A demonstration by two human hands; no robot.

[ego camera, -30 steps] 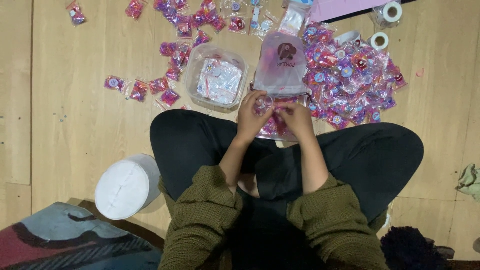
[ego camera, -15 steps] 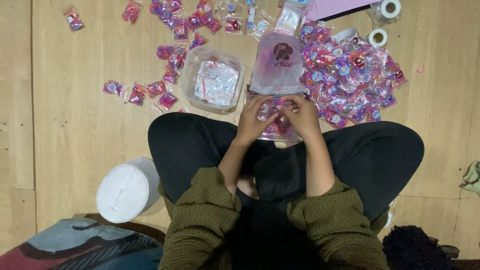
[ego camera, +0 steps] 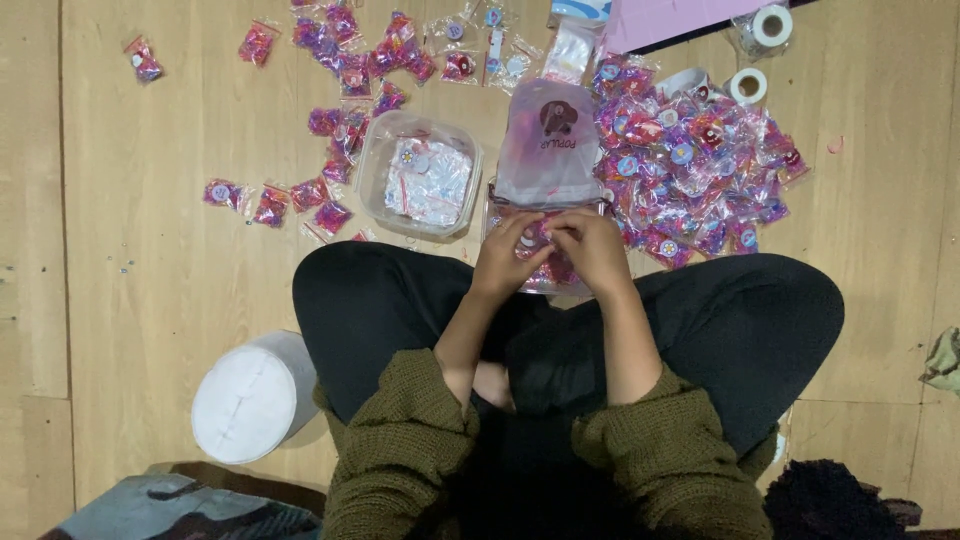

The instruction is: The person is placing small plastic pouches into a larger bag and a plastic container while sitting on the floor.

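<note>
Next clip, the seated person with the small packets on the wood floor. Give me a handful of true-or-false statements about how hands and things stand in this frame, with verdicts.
1. Both hands, left hand and right hand, meet on a small pink packet. True.
2. The clear tub is empty. False: it holds pale, whitish packets.
3. The big pile of packets lies to the person's right of the hands. True.
4. A white roll stands on the pile. False: it stands on the floor by the person's left knee.
5. Two tape rolls lie at the far right edge of the pile. True.
6. The hands rest on the floor, apart. False: they are together at the packet, above the crossed legs.
</note>
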